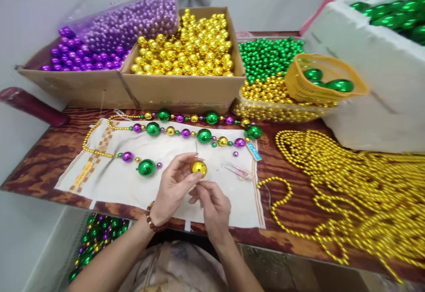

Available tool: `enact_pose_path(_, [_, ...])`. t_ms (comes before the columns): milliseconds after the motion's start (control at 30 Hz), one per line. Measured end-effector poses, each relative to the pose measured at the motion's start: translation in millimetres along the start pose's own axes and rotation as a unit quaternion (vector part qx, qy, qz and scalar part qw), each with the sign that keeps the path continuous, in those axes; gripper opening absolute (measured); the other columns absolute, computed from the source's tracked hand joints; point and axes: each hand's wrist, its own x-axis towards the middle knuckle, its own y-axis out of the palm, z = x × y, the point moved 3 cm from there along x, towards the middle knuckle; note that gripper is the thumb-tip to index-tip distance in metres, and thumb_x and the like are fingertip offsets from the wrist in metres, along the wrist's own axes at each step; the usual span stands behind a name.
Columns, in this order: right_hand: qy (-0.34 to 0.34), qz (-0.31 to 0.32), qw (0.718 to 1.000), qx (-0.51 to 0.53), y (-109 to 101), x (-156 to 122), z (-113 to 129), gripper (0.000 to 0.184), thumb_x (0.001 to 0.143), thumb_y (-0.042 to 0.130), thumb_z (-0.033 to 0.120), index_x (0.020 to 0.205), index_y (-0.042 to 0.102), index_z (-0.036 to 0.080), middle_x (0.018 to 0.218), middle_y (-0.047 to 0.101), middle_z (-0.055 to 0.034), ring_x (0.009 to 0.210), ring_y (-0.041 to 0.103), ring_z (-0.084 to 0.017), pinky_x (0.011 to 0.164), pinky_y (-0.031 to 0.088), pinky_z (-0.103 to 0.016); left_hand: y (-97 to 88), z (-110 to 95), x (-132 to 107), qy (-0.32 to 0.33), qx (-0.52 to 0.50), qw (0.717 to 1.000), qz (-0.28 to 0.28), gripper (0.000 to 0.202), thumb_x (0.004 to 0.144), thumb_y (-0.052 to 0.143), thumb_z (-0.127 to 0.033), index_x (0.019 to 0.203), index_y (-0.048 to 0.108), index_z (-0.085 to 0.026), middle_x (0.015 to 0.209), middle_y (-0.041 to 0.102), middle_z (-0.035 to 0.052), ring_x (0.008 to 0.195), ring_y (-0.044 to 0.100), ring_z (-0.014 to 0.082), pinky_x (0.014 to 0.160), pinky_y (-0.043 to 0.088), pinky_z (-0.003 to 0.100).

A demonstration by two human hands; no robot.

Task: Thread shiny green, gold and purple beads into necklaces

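Note:
My left hand (175,186) pinches a large shiny gold bead (198,168) over a white cloth (116,181). A thin needle-like line (196,148) stands up just above the bead. Close below it, my right hand (214,205) has its fingertips pressed together; whatever they hold is hidden or too thin to name. Behind the hands lies a bead necklace (204,135) of green, purple and gold balls. Its loose end, with a big green bead (146,167) and a small purple bead (159,165), rests left of my left hand. Tweezers-like tool (237,170) lies to the right.
Cardboard boxes hold purple beads (89,57) and gold beads (186,48). Small green beads (270,55) and an orange basket (294,79) stand behind right, beside a white foam box (361,75). Gold bead strands (358,194) cover the right side. A dark red bottle-like object (33,106) is left.

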Motion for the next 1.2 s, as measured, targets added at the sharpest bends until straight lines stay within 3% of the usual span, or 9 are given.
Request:
enact_pose_path(300, [0.077,-0.027,0.992,0.094,-55,-10,-13,0.022,0.096,0.060,0.038,0.096,0.064,0.017,0.074,0.067,-0.0024,0.054,0.061,-0.012,0.044,0.038,-0.020,36.0,22,26,-0.060,0.172,0.953,0.241,0.033,0.090,0.067,-0.035,0.119,0.069,-0.019,0.113,0.073,0.0097,0.103,0.067,0.0202,0.094,0.051,0.032])
enact_pose_path(433, [0.075,-0.081,0.992,0.059,-80,-16,-26,0.024,0.095,0.062,0.038,0.087,0.066,0.016,0.079,0.073,-0.0066,0.055,0.063,-0.013,0.047,0.040,-0.022,42.6,25,73,0.012,0.320,0.924,0.207,0.029,0.095,0.058,-0.034,0.117,0.071,-0.021,0.113,0.074,0.0102,0.097,0.069,0.0215,0.085,0.051,0.032])
enact_pose_path(500, [0.073,-0.103,0.991,0.046,-89,-18,-31,0.026,0.095,0.062,0.039,0.084,0.067,0.016,0.078,0.073,-0.0068,0.053,0.061,-0.013,0.047,0.039,-0.022,44.0,29,97,0.061,0.464,0.868,0.168,0.023,0.095,0.055,-0.027,0.108,0.073,-0.020,0.107,0.074,0.0105,0.095,0.069,0.0229,0.085,0.049,0.032])
enact_pose_path(667, [0.048,-0.102,0.993,0.030,-94,-23,-35,0.023,0.097,0.061,0.034,0.084,0.070,0.017,0.072,0.072,-0.0033,0.054,0.062,-0.012,0.049,0.042,-0.022,54.2,55,118,0.041,0.727,0.656,0.197,0.030,0.098,0.047,-0.024,0.119,0.067,-0.020,0.106,0.073,0.0146,0.092,0.069,0.0279,0.079,0.047,0.036])
enact_pose_path(800, [0.032,-0.082,0.996,0.018,-92,-24,-35,0.019,0.097,0.060,0.033,0.088,0.069,0.018,0.072,0.071,-0.0018,0.054,0.064,-0.013,0.052,0.047,-0.024,62.4,71,116,0.032,0.763,0.617,0.190,0.033,0.100,0.042,-0.027,0.125,0.062,-0.018,0.111,0.071,0.0176,0.093,0.070,0.0291,0.076,0.047,0.037])
enact_pose_path(933, [0.036,-0.096,0.995,-0.001,-94,-25,-36,0.020,0.096,0.060,0.034,0.090,0.068,0.018,0.069,0.070,-0.0014,0.053,0.065,-0.014,0.053,0.051,-0.025,58.1,74,117,0.023,0.732,0.662,0.159,0.029,0.098,0.048,-0.027,0.122,0.062,-0.016,0.106,0.073,0.0164,0.093,0.070,0.0290,0.077,0.047,0.037])
enact_pose_path(1000, [0.034,-0.103,0.994,-0.001,-95,-25,-35,0.020,0.096,0.060,0.034,0.089,0.068,0.017,0.066,0.068,-0.0008,0.052,0.064,-0.015,0.052,0.051,-0.025,50.2,67,114,0.019,0.631,0.764,0.133,0.023,0.096,0.054,-0.030,0.112,0.064,-0.017,0.099,0.073,0.0131,0.089,0.071,0.0259,0.074,0.047,0.033])
enact_pose_path(1100, [0.025,-0.088,0.996,0.007,-92,-23,-30,0.018,0.095,0.060,0.033,0.088,0.068,0.018,0.061,0.064,0.0010,0.050,0.061,-0.013,0.050,0.051,-0.024,33.9,52,101,-0.066,0.312,0.942,0.102,0.025,0.089,0.065,-0.040,0.097,0.063,-0.016,0.090,0.072,0.0079,0.072,0.070,0.0178,0.060,0.046,0.025])
enact_pose_path(1200, [0.021,-0.047,0.999,0.004,-85,-21,-23,0.018,0.095,0.059,0.031,0.086,0.068,0.018,0.059,0.060,0.0019,0.048,0.058,-0.012,0.049,0.050,-0.023,22.5,36,82,-0.173,0.004,0.982,0.080,0.030,0.081,0.076,-0.039,0.096,0.065,-0.015,0.093,0.073,0.0074,0.073,0.072,0.0153,0.063,0.052,0.022])
